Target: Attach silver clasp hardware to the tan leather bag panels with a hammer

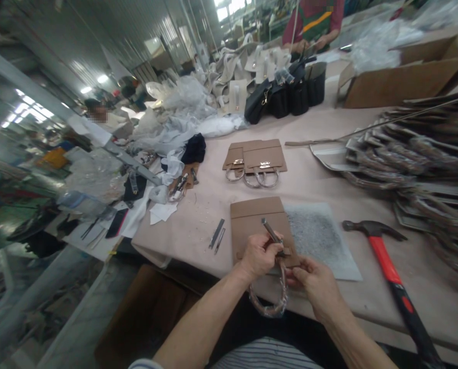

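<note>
A tan leather bag panel [256, 220] lies at the table's near edge, partly on a grey speckled pad [321, 238]. Its plastic-wrapped handle [275, 302] hangs over the table edge. My left hand [256, 254] is closed round a slim metal tool [271, 230], whose tip meets the panel's strap tab. My right hand [316, 284] pinches the handle's end and the tab at the panel's lower edge.
A red-handled hammer [386, 261] lies to the right. Two small metal tools [217, 234] lie left of the panel. Finished tan panels [256, 158] sit further back, black bags [290, 92] behind them. Stacked pieces [417, 159] fill the right. A person in red [313, 23] works at the far end.
</note>
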### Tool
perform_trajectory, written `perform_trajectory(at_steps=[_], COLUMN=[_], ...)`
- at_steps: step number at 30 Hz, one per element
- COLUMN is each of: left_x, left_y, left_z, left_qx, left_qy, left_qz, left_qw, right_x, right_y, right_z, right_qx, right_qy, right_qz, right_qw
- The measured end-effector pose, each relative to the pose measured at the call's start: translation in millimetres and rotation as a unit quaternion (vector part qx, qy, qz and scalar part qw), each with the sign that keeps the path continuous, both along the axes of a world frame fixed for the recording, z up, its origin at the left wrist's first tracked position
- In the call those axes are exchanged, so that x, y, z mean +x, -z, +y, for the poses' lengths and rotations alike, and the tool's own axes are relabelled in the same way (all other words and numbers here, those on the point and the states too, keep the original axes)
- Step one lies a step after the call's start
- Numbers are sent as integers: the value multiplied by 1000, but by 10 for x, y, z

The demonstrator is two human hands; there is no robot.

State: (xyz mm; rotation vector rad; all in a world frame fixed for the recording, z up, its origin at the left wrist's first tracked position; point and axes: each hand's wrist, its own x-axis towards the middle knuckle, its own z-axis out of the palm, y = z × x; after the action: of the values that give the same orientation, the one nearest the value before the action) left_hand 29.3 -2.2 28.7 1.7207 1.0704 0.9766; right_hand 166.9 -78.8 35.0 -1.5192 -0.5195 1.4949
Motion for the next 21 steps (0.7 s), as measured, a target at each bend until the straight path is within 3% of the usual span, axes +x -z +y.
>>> perform_trajectory(at_steps=[14, 21], left_x=[23, 28], left_y=[43, 85], left_z=[-48, -67], left_qx=[91, 121], left_qy=[32, 52], left_qz=[35, 82], left_qw=[995, 988], right_x=[267, 607], right_y=[64, -33], right_z=[-368, -614], right_qx=[-54, -66], right_qy=[11, 39], right_qz=[-103, -289], right_qw=[993, 954])
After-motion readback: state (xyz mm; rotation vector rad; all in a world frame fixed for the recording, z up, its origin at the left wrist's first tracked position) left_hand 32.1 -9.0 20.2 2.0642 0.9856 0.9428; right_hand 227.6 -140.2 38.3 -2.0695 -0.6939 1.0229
